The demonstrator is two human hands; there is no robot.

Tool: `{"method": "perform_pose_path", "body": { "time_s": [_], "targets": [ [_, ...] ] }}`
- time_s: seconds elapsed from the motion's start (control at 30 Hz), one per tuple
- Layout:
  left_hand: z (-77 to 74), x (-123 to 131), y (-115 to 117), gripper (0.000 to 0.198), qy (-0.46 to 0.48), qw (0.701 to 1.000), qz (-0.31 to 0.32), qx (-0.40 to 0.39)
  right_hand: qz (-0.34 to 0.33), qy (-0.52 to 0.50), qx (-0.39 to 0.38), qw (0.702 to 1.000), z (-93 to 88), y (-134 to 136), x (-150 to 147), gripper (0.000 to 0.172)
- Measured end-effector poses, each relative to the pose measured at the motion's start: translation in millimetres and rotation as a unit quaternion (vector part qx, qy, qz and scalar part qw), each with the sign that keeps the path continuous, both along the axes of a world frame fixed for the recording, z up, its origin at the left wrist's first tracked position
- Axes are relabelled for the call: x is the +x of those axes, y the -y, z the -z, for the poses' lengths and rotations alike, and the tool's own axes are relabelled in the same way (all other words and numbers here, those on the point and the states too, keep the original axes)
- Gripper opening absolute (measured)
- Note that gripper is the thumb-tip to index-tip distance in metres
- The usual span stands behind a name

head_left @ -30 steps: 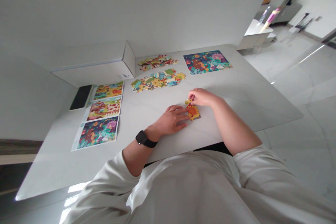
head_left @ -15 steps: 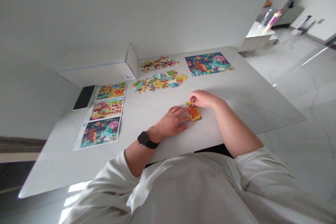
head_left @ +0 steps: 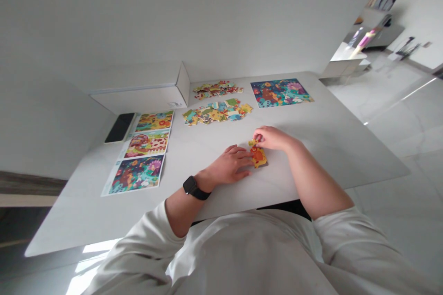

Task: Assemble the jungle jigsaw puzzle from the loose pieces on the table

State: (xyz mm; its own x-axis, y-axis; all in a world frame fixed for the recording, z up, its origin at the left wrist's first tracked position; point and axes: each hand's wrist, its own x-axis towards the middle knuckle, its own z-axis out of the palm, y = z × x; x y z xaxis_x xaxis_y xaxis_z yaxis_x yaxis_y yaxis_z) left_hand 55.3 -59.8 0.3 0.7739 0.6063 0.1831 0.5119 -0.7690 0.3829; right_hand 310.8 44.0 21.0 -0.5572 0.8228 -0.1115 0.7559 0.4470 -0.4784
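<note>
A small joined patch of yellow and orange puzzle pieces (head_left: 259, 158) lies on the white table in front of me. My left hand (head_left: 232, 166), with a black watch at the wrist, lies palm down, fingers spread, its fingertips touching the patch's left edge. At the patch's top edge my right hand (head_left: 272, 138) pinches a small yellow puzzle piece (head_left: 252, 142), which is partly hidden by the fingers. Whether that piece is locked into the patch I cannot tell.
Beyond my hands lie a pile of yellow, green and blue pieces (head_left: 218, 113) and a reddish pile (head_left: 218, 88). A finished dark-blue puzzle (head_left: 281, 92) is at the back right. On the left are a picture sheet (head_left: 145, 144), a phone (head_left: 119, 127) and a white box (head_left: 145, 97).
The camera view has shifted a little, so everything sits slightly lower and further right. Both hands stay at the patch, with the right hand still pinching at its top edge.
</note>
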Motion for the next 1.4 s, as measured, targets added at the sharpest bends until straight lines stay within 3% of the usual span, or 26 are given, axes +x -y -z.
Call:
{"method": "perform_pose_path", "body": {
  "time_s": [0.17, 0.57, 0.67, 0.77, 0.9, 1.1, 1.4],
  "targets": [
    [3.7, -1, -1, 0.039, 0.006, 1.000, 0.008, 0.010, -0.002, -0.021, 0.020, 1.000, -0.5, 0, 1, 0.017],
    [12.9, -2, -6, 0.042, 0.078, 0.997, 0.016, -0.007, -0.016, -0.053, -0.022, 0.998, 13.2, -8, 10, 0.019],
    [11.4, -1, -10, 0.038, 0.126, 0.992, 0.002, -0.015, 0.019, -0.093, -0.030, 0.995, 20.7, -15, 14, 0.016],
    [6.4, -3, -14, 0.031, 0.198, 0.979, -0.052, -0.018, 0.073, -0.104, 0.017, 0.992, 28.3, -23, 17, 0.011],
    [2.0, -10, -19, 0.028, 0.290, 0.945, -0.142, -0.058, 0.093, -0.097, 0.052, 0.990, 33.0, -28, 16, 0.009],
    [10.6, -24, -32, 0.028, 0.379, 0.872, -0.282, -0.130, 0.108, -0.070, 0.085, 0.988, 33.1, -25, 9, 0.009],
    [12.0, -39, -41, 0.032, 0.509, 0.736, -0.388, -0.220, 0.141, -0.103, 0.122, 0.977, 35.9, -24, 7, 0.010]
  ]
}}
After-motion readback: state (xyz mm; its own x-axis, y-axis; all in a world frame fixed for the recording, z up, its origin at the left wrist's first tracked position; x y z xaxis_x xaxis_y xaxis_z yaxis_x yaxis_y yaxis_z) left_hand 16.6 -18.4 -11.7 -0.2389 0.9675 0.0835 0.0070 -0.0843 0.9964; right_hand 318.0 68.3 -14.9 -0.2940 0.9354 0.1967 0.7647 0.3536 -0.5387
